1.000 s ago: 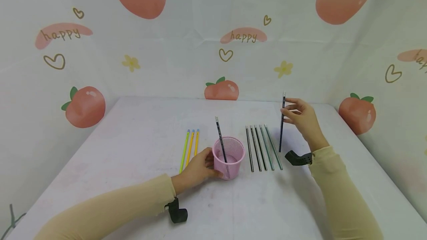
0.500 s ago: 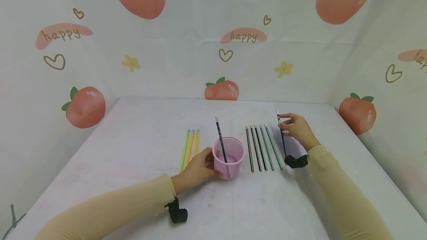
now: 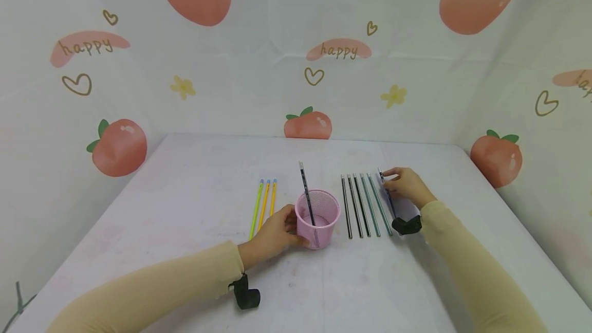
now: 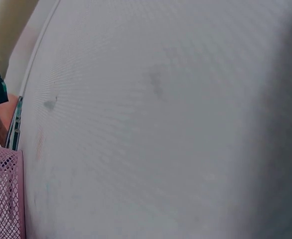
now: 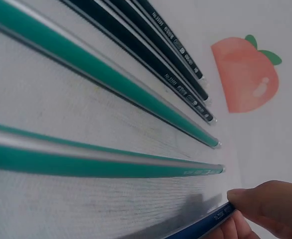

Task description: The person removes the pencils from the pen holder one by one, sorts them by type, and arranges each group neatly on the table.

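My left hand (image 3: 275,233) grips the side of a pink mesh pencil cup (image 3: 327,234), its thumb near the cup's front. One black pencil (image 3: 305,189) leans inside the cup, eraser end up. On the right, my right hand (image 3: 407,186) pinches a dark blue pencil (image 5: 198,227) near its upper end, between thumb and fingers. That pencil slants low over the table, to the right of a row of laid-out pencils; whether it touches the cloth I cannot tell. In the row lie three black pencils (image 3: 355,204) and two green pencils (image 3: 380,203).
Left of the cup lie a lime-green pencil (image 3: 256,209) and two yellow-orange pencils (image 3: 264,202), partly behind my left hand. A white cloth covers the table (image 3: 199,184). A printed curtain (image 3: 254,81) stands behind and at both sides. Each wrist carries a black camera mount (image 3: 247,297).
My right hand has come down and slightly left with the dark blue pencil, which has gone from nearly upright to slanted beside the row. My left hand and the cup have stayed put.
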The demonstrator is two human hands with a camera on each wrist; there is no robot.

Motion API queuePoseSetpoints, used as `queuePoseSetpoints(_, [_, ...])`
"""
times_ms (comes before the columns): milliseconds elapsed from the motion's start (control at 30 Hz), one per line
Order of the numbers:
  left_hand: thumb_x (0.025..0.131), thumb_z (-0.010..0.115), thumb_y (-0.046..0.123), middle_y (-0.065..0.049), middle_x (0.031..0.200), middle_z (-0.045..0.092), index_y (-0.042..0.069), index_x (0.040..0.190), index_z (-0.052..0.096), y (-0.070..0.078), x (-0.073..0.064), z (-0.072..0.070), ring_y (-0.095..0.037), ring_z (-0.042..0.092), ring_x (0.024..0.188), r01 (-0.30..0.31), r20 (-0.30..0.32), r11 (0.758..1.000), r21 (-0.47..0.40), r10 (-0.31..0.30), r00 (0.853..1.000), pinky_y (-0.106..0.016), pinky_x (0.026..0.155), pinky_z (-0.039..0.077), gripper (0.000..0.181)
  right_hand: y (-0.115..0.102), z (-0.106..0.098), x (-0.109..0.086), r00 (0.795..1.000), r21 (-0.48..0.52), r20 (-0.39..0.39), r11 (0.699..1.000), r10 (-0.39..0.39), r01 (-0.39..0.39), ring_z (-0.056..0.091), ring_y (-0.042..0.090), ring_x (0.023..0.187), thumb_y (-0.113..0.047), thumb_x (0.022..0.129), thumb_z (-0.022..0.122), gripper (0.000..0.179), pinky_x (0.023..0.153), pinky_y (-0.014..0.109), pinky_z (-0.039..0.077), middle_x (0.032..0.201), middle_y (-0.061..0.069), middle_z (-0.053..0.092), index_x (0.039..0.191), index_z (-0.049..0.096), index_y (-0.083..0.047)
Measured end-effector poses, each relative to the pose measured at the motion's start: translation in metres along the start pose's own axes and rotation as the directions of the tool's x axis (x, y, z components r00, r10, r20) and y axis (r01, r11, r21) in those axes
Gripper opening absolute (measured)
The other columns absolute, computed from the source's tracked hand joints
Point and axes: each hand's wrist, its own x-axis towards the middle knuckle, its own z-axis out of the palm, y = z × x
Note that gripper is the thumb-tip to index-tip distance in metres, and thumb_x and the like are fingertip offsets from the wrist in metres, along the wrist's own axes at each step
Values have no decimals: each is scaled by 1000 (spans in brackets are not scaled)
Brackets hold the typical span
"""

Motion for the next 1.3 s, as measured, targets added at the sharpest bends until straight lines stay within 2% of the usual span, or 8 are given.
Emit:
queuePoseSetpoints(367, [72,81,-2,-16,125,58,-2,127,48,4,-2,1,-32,57,120,-16,0,1000,3,16,1000,-37,103,50,64,7,5,8,1000,-17,3,1000,15,-15,61,7,73,-4,90,62,48,67,23,59,111,26,61,132,46,13])
queuePoseSetpoints(600, [73,81,-2,-15,125,57,-2,128,48,3,-1,1,-31,57,120,-16,1,1000,10,16,1000,-38,103,50,65,7,7,10,999,-35,1,999,37,-37,61,7,72,-6,91,62,47,67,23,59,117,28,59,133,47,11])
queuePoseSetpoints(867, [72,82,0,-14,124,58,-1,127,49,1,0,1,-31,58,119,-7,-5,999,39,7,1000,-37,102,50,64,6,8,11,999,-55,-8,998,41,-42,61,7,70,-6,91,63,46,66,22,59,110,23,61,131,49,9])
queuePoseSetpoints(1300, [71,81,-4,-17,122,59,-4,127,48,0,1,1,-31,60,116,-18,-14,1000,-6,18,1000,-38,100,52,65,5,8,10,999,-84,-17,995,51,-53,62,12,77,-10,91,64,47,68,24,59,113,22,59,133,50,5])
